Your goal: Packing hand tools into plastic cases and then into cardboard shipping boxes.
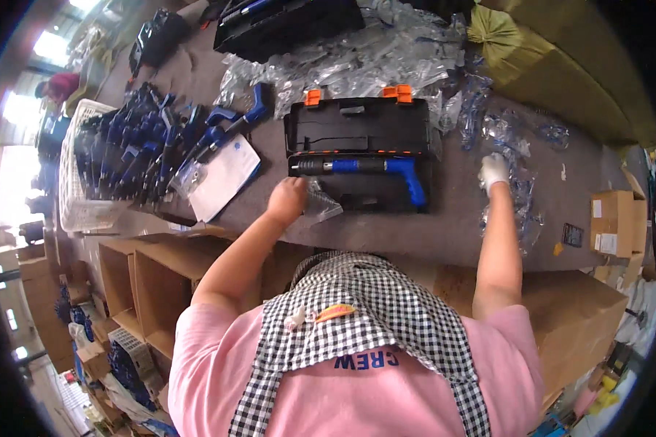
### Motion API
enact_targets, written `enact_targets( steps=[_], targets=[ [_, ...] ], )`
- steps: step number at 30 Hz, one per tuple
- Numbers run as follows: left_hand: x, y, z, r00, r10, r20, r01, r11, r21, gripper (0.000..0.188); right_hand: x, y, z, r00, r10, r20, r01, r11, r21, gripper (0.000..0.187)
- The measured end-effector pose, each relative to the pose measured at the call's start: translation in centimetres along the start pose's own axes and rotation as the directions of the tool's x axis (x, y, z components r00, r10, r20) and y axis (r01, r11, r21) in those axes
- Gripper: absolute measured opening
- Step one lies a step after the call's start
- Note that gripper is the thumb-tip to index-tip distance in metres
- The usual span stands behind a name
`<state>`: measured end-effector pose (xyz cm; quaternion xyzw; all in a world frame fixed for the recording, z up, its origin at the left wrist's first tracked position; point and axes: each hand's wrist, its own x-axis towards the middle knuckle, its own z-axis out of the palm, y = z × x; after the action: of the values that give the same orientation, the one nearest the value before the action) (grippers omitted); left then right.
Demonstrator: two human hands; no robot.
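An open black tool case (pixel 357 124) with orange latches lies on the grey table (pixel 415 233) in front of me. A blue and black power tool (pixel 364 167) rests in its lower half. My bare left hand (pixel 288 198) is at the case's front left corner, closed on a small clear bag (pixel 322 204) that touches the case. My right hand (pixel 494 172), in a white glove, reaches to the right of the case and grips a clear plastic bag (pixel 521 193) from a strip of them lying on the table.
A white basket (pixel 76 204) of blue tools stands at the left, with a white booklet (pixel 226 178) beside it. Clear bags (pixel 364 62) pile up behind the case, near another black case (pixel 284 22). Cardboard boxes (pixel 616 222) flank the table. Another person (pixel 58 86) works far left.
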<state>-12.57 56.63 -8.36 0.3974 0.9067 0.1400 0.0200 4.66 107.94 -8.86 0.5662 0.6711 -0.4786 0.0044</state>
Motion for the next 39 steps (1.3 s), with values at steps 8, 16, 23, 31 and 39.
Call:
enact_targets(
  steps=[8,16,23,31,39],
  targets=[
    [0.5,0.8,-0.5,0.983,-0.076,-0.17,0.086,0.995,0.056,0.019,-9.5,-2.5,1.0,0.971,-0.044,0.236,-0.179,0.521,0.835,0.031],
    [-0.3,0.8,-1.8,0.895,-0.04,0.444,0.026,0.999,0.037,0.059,-19.5,2.1,19.8,0.85,-0.133,0.51,-0.452,0.313,0.835,0.019],
    [3.4,0.2,-3.1,0.839,0.102,0.535,-0.014,0.986,-0.166,0.05,-21.1,-2.1,21.4,0.441,0.067,0.895,-0.837,0.39,0.384,0.033],
    [1.4,3.4,3.8,0.949,-0.305,0.083,0.306,0.952,0.0,0.02,-23.1,-6.2,11.0,0.295,-0.913,0.28,0.68,-0.005,-0.733,0.053],
    [1.1,4.1,4.1,0.967,-0.035,0.252,0.036,0.999,-0.002,0.028,-19.5,-3.3,14.8,0.066,-0.918,0.392,0.816,-0.176,-0.551,0.021]
  ],
)
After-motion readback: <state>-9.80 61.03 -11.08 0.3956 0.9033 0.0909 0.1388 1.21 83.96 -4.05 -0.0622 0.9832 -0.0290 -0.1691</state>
